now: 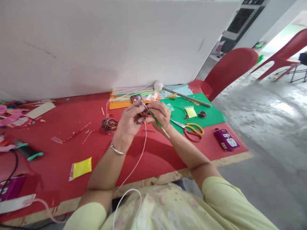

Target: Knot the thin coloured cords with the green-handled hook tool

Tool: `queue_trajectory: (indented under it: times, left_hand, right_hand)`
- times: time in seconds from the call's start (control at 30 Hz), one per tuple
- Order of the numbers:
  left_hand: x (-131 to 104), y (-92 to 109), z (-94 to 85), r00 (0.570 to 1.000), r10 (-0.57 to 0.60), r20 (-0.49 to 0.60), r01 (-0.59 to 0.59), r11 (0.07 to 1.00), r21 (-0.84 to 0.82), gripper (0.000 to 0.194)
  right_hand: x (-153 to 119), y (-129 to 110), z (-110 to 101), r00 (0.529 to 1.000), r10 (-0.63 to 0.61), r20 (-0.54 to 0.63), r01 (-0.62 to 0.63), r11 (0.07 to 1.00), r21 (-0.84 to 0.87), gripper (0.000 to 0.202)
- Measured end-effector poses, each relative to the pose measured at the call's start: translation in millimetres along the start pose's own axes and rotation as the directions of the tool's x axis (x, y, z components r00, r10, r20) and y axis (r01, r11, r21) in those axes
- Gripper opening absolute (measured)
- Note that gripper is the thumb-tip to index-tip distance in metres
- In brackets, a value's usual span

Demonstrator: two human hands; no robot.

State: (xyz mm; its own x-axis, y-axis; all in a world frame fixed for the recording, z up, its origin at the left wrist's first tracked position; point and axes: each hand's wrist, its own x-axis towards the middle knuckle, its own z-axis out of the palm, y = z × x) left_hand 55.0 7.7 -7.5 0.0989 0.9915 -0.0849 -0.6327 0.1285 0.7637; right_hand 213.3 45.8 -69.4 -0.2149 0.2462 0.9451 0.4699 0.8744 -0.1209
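Observation:
My left hand [130, 121] and my right hand [160, 113] meet above the red table, fingers closed in a pinch around a small dark, multicoloured bundle [144, 111] whose kind I cannot make out. A thin green stick with a white end [160, 124] pokes out from under my right hand's fingers. From between the hands a pale pink cord [141, 153] hangs toward my lap. Just behind them lies a phone [135, 98] with its screen lit. A coil of multicoloured cord [109, 124] rests left of my left hand. Scissors with yellow and red handles [192, 130] lie right of my right wrist.
On the green sheet [211, 116] are a pale yellow packet [191, 111] and a stick with a white ball end [158, 86]. A purple box [226, 139] sits near the right edge. A yellow packet [82, 168] lies front left. Red chairs [230, 70] stand right.

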Motion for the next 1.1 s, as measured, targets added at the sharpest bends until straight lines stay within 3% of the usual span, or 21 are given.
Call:
queue_trajectory:
  times: [0.13,0.33,0.6,0.8,0.9,1.0,1.1]
  left_hand:
    - [3,14,-8.9,0.998,-0.056,-0.008,0.056,0.994,0.09,0.032]
    - [6,15,-11.2,0.997,0.054,-0.054,-0.044,0.985,0.169,0.032]
    - [5,18,-10.3,0.993,0.084,-0.088,-0.067,0.981,0.182,0.031]
    - [5,21,-15.4,0.997,0.066,-0.043,-0.056,0.977,0.204,0.029]
    - [3,20,-15.6,1.0,0.022,0.011,-0.024,0.971,0.239,0.028]
    - [2,17,-13.2,0.998,0.005,0.066,-0.02,0.973,0.232,0.025]
    - [1,13,-10.5,0.996,0.051,0.075,-0.067,0.971,0.228,0.027]
  right_hand:
    - [17,12,-11,0.995,-0.075,0.06,0.06,0.973,0.224,0.038]
    - [32,14,-27,0.983,-0.105,0.149,0.07,0.972,0.222,0.024]
    - [38,7,-38,0.97,-0.028,0.241,-0.033,0.969,0.245,0.016]
    - [45,7,-47,0.958,0.056,0.282,-0.169,0.903,0.395,0.019]
    - [44,7,-47,0.914,0.199,0.354,-0.366,0.782,0.505,0.033]
    - [37,4,-35,0.79,0.397,0.468,-0.613,0.518,0.596,0.048]
    - [28,-3,-13,0.69,0.529,0.494,-0.695,0.294,0.656,0.053]
